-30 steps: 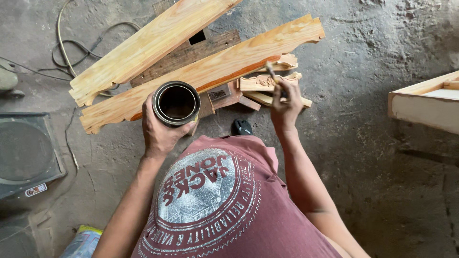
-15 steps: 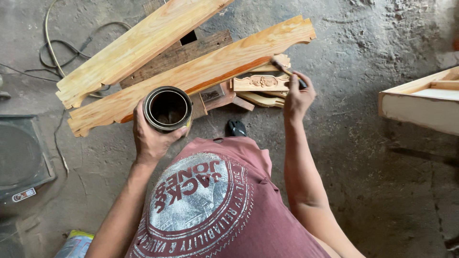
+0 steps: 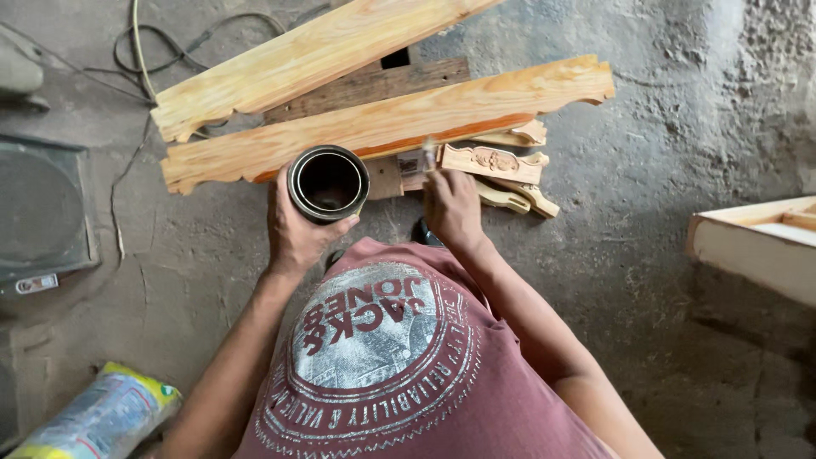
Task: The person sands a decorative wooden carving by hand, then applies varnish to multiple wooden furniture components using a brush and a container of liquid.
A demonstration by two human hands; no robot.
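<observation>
Left hand (image 3: 297,225) grips open tin can (image 3: 328,182) | right hand (image 3: 453,206) clenched on brush (image 3: 427,156) near carved wood piece (image 3: 493,161)

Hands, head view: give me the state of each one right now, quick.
Left hand: closed around a round dark tin, held upright.
Right hand: closed on a small brush, near the carved wooden piece.

Maroon short-sleeved T-shirt (image 3: 399,374), round white print
</observation>
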